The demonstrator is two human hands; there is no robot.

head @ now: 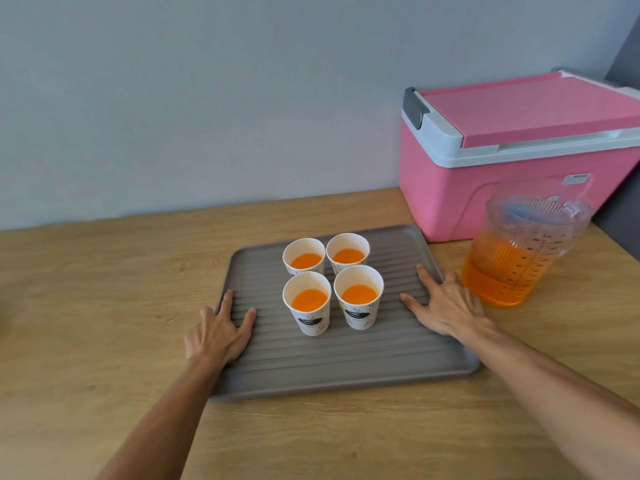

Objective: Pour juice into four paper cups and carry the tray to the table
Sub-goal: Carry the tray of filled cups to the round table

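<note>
A grey ribbed tray lies on a wooden counter. Several white paper cups stand on it in a square, each partly filled with orange juice: back left, back right, front left, front right. My left hand rests on the tray's left edge, fingers spread, thumb on the ribbed surface. My right hand lies on the tray's right edge, fingers spread. Neither hand visibly grips the rim. A clear plastic pitcher with orange juice in its lower half stands just right of the tray.
A pink cooler box with a white rim and shut lid stands at the back right, behind the pitcher. The wooden counter runs left and toward me. A plain grey wall closes the back.
</note>
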